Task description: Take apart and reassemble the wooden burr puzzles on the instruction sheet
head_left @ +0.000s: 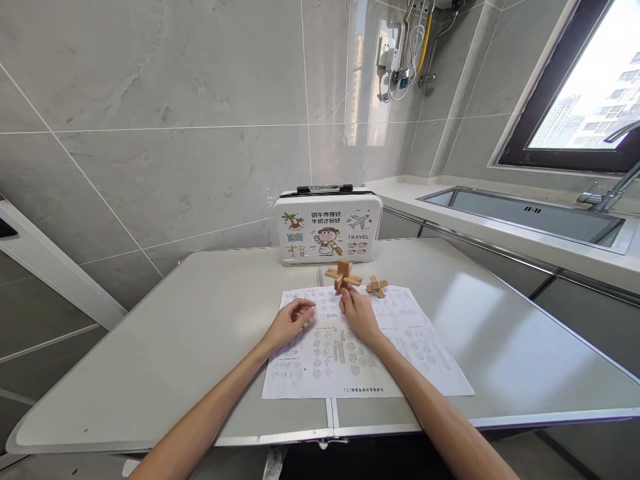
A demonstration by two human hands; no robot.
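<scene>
A wooden burr puzzle (343, 275), made of crossed interlocking sticks, is held up by my right hand (357, 312), whose fingers pinch it from below. My left hand (294, 321) rests on the left part of the printed sheet (320, 383), its fingers loosely curled with a gap to the thumb and nothing between them. Just right of the held puzzle, a second, smaller wooden puzzle (377, 286) sits on the sheet's far edge. Line drawings of puzzle shapes and text cover the white paper.
Both arms rest over a pale folding table (210, 320) with a metal centre seam. At its far edge stands a white cartoon-printed case (327, 230) with a black handle. A counter with a sink (530, 208) and tap runs along the right, below a window.
</scene>
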